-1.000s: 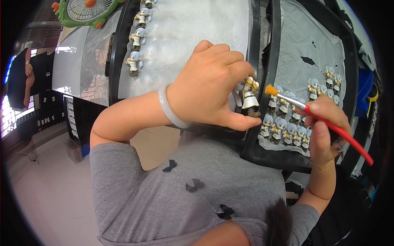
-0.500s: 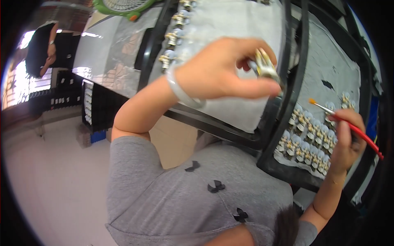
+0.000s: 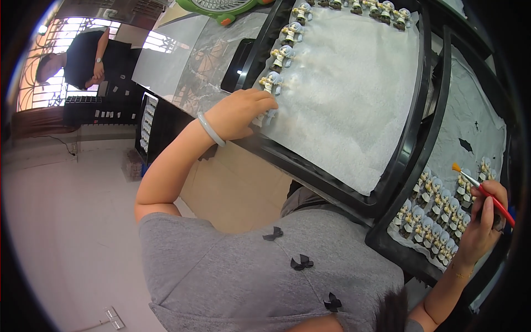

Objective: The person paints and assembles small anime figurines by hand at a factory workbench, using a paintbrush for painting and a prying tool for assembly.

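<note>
Half a second ago my left hand (image 3: 240, 113) was up in the air with a figurine pinched in it; now it is down on the left tray (image 3: 412, 141), at the near end of the figurine row (image 3: 282, 52) along that tray's left edge. My fingers (image 3: 264, 100) are curled narrow over the spot just below the last standing figure (image 3: 272, 83), and a bit of pale figurine (image 3: 269, 115) shows under them, so I judge I am setting it down, though I cannot tell whether the grip has let go yet (the knuckles hide the fingertips).

My right hand (image 3: 480, 221) has dropped lower too, and rests at the right tray's near corner, closed on the brush (image 3: 482, 191). Its red handle runs back over my fingers and its orange tip points up and left, just over the unpainted cluster (image 3: 434, 216) of figurines packed along that tray's near edge.

To do this well, I would stand the piece upright on the white paper (image 3: 354, 94), in line with the row and apart from its neighbour so wet paint touches nothing, then lift my fingers straight up rather than dragging them sideways. The brush tip should stay clear of the cluster meanwhile.

Further from the left tray: a bangle (image 3: 211, 129) on my left wrist, my grey shirt (image 3: 260, 271) below, a green fan (image 3: 227, 6) beyond the tray's far end, and another person (image 3: 83, 58) standing well off to the left.
</note>
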### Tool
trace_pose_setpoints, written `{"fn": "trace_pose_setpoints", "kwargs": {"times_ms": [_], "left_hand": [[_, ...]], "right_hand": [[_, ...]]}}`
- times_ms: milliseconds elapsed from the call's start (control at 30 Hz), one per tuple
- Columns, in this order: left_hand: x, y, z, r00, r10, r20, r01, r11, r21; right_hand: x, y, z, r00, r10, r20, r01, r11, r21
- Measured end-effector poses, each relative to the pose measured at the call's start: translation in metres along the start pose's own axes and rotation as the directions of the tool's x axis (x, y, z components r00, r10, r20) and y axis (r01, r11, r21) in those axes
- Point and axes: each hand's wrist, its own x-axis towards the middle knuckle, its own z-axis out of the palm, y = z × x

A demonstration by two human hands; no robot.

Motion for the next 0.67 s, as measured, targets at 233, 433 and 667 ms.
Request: {"fn": "trace_pose_setpoints", "kwargs": {"times_ms": [233, 433, 667], "left_hand": [[0.007, 0.010, 0.004, 0.960, -0.228, 0.160, 0.215, 0.972, 0.093], [0.007, 0.029, -0.017, 0.960, -0.232, 0.155, 0.201, 0.961, 0.189], [0.152, 0.140, -0.075, 0.833, 0.496, -0.246, -0.533, 0.838, -0.113]], "right_hand": [[0.001, 0.001, -0.002, 1.000, 0.003, -0.013, -0.003, 1.000, 0.006], [0.021, -0.018, -0.012, 0.980, -0.152, -0.132, 0.158, 0.987, 0.030], [0.041, -0.006, -0.057, 0.844, -0.215, -0.491, 0.352, 0.913, 0.205]]}}
